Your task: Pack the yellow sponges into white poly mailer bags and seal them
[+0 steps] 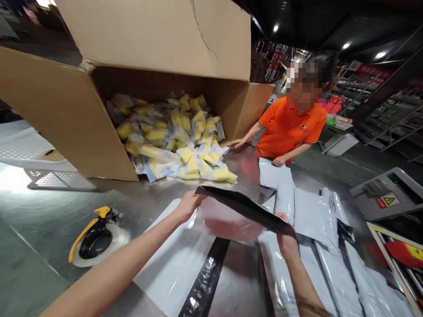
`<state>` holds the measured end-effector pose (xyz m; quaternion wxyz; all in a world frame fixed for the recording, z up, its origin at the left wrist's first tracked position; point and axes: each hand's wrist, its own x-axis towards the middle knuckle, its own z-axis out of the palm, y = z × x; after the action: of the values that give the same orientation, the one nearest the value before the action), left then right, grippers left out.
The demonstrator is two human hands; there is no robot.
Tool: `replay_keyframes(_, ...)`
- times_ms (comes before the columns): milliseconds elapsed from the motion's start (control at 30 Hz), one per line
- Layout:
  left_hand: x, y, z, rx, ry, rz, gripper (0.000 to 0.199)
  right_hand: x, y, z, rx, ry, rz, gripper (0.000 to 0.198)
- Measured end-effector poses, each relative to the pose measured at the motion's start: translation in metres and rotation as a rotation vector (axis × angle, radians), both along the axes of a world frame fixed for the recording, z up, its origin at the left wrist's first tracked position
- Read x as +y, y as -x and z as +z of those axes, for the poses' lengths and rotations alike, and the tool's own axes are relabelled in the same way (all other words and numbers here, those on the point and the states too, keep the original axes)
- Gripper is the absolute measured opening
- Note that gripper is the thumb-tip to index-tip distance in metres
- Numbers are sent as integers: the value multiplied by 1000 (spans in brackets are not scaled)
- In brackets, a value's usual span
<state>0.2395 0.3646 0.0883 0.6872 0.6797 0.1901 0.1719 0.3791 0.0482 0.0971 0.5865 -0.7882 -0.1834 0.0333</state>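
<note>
"What have you got there?"

"A poly mailer (228, 216), black edge uppermost, raised above the steel worktop (243, 273). My left hand (191, 205) grips one end and my right hand (287, 237) grips the other."

"Why so far apart?"

"Pinching both ends seems to draw that edge taut, so the thin film doesn't sag or fold. Whether anything is inside, I can't tell."

"And the flat white mailer (173, 262) underneath?"

"It lies toward the near edge, its black strip (206, 279) on the right-hand side. I'd say it sits there for easy reach."

"Why does the cardboard carton (158, 39) face you?"

"With its mouth this way, the yellow bundles (185, 136) in clear wrap spill out onto the worktop. Probably that saves reaching down into it."

"What about those pale mailers (315, 215) on your right?"

"They overlap toward the right edge, well apart from the yellow heap, perhaps so the two don't mix. At the far edge a co-worker (291, 132) in an orange shirt rests one hand on another white mailer (274, 172), maybe to steady it."

"And the tape dispenser (110, 242)?"

"Toward the left edge, beyond my left forearm, where I suppose it doesn't crowd the bags."
</note>
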Motion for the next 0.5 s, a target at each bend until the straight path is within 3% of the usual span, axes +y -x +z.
replay_keyframes(100, 1, -10, 11, -14, 66, -63, 52, -1, 4, 7, 14, -45, -86, 50)
replay_keyframes(167, -5, 2, 0, 13, 123, -111, 55, -15, 22, -7, 134, -7, -131, 50)
replay_keyframes(233, -18, 30, -26, 129, 141, -117, 56, -34, 55, -40, 297, 61, -156, 47)
replay_keyframes(400, -67, 119, -111, 469, 191, -63, 54, -80, 159, -145, 528, 138, -188, 31)
replay_keyframes(500, -90, 152, -141, 539, 235, -32, 57, -94, 195, -177, 598, 217, -223, 32)
